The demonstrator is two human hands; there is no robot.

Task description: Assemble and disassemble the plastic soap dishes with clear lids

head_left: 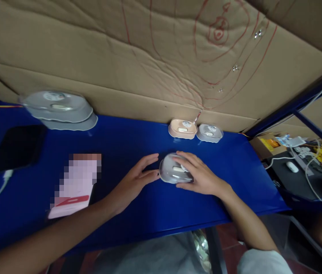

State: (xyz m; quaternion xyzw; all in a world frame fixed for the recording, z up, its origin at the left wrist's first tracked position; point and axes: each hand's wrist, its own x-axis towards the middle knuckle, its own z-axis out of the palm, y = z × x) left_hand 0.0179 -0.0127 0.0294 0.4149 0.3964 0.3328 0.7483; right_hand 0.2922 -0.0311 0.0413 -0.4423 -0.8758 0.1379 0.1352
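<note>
In the head view, a small grey box with a clear lid (169, 173) sits on the blue table (138, 142), in front of the person. The right hand (206, 179) reaches over it from the right, fingers spread and curved around the lid and side. The left hand (134, 179) is at the opposite side, its fingers parted and not pinching anything; I cannot tell whether a fingertip touches the rim. Beyond, near the cardboard (92, 45), stand a peach box (175, 131) and another grey box (210, 134) (both much like the first).

The box looks light, its walls thin, probably plastic: stiff enough to lift, though a hard squeeze could flex them. The smooth lid may be slippery and might scratch or crack if dropped. Best hold it low, by both opposite sides, rather than by the pale strip (177, 169) on top, since the lid may come away
</note>
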